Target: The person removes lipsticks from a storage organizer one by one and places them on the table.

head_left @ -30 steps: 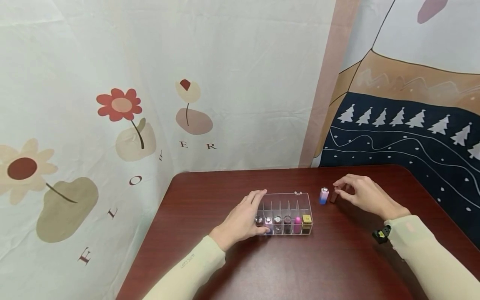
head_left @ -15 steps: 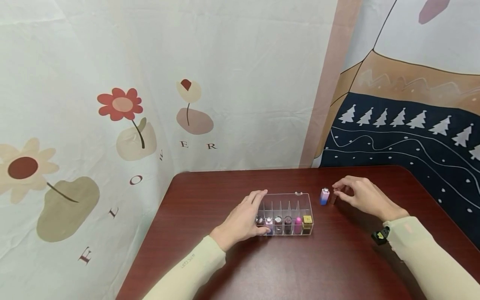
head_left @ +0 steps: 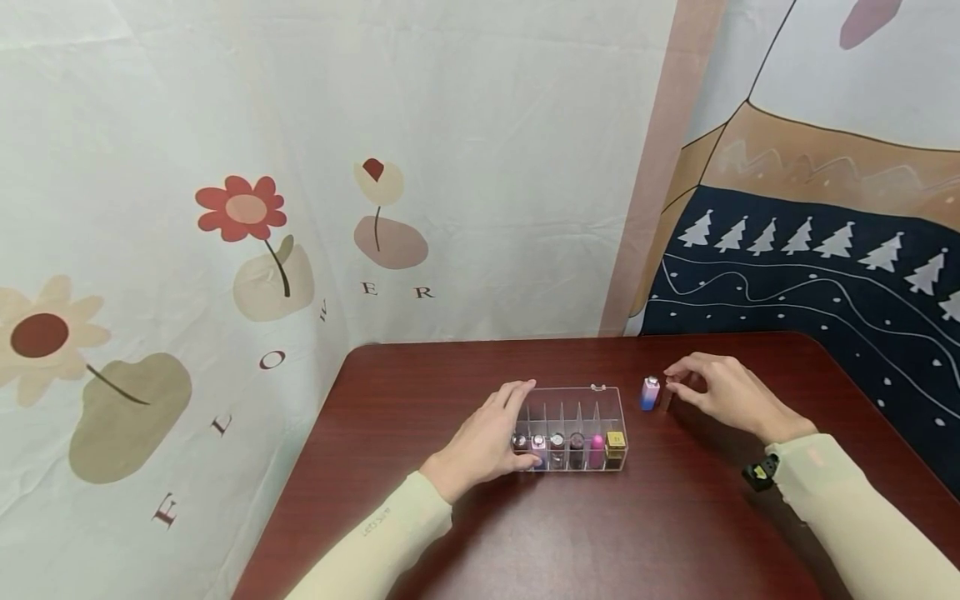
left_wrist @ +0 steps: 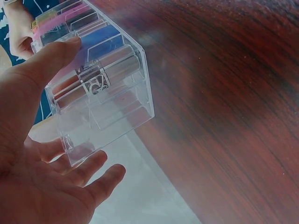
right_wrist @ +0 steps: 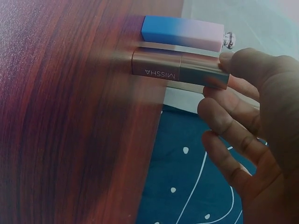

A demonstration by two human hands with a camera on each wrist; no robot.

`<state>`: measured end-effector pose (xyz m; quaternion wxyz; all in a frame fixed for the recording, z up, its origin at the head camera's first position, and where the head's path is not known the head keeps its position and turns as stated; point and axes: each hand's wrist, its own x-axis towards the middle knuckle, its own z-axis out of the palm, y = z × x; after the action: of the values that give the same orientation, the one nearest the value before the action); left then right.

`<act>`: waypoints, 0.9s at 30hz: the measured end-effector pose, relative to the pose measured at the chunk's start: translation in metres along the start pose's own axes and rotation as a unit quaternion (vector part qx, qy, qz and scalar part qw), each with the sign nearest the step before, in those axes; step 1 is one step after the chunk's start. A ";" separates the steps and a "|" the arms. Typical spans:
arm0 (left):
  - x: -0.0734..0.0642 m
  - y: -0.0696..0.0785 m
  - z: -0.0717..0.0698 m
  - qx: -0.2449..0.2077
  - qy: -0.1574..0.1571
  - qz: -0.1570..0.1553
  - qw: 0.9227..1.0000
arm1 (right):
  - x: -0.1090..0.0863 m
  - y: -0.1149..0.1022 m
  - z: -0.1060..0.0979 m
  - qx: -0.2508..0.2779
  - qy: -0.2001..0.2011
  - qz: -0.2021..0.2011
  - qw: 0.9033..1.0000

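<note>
A clear divided lipstick organizer (head_left: 567, 421) stands on the table, with several lipsticks upright in its front row. My left hand (head_left: 483, 433) holds its left end, thumb across the front wall and fingers around the far side. To the right, my right hand (head_left: 738, 398) pinches the cap end of a bronze lipstick (right_wrist: 156, 64) between thumb and fingers. That tube is upright with its base at the tabletop; its side reads MISSHA. Just left of it, a pink-to-blue lipstick (head_left: 649, 393) with a silver knob stands apart on the table.
The dark red wooden table (head_left: 600, 533) ends against a pale flower-printed cloth (head_left: 480, 167) at the back. A navy tree-printed cloth (head_left: 810, 275) hangs along its right side. Back compartments of the organizer show bare dividers.
</note>
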<state>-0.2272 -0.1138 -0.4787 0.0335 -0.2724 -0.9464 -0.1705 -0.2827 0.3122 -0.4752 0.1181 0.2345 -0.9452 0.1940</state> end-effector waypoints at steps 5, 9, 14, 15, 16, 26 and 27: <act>0.000 0.000 0.000 0.000 0.001 0.000 1.000 | -0.001 0.001 -0.001 0.001 0.013 -0.006 1.000; -0.001 0.001 -0.001 0.001 0.002 0.001 1.000 | -0.001 0.001 -0.001 0.001 0.015 -0.005 1.000; -0.001 0.001 0.000 0.000 0.001 0.000 1.000 | -0.003 0.001 -0.003 -0.005 0.010 0.005 1.000; -0.001 0.001 0.000 0.000 0.001 0.000 1.000 | -0.003 0.001 -0.003 -0.005 0.009 0.007 1.000; -0.001 0.001 0.001 0.000 0.000 0.000 1.000 | -0.004 0.000 -0.003 -0.005 0.008 0.010 1.000; -0.001 -0.001 0.000 -0.001 -0.002 0.001 1.000 | -0.008 -0.009 -0.008 0.008 0.016 0.021 1.000; -0.001 -0.001 0.000 0.000 -0.002 0.001 1.000 | -0.008 -0.010 -0.008 0.007 0.018 0.018 1.000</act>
<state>-0.2273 -0.1151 -0.4792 0.0321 -0.2739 -0.9460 -0.1703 -0.2697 0.3104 -0.4672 0.1299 0.2145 -0.9456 0.2074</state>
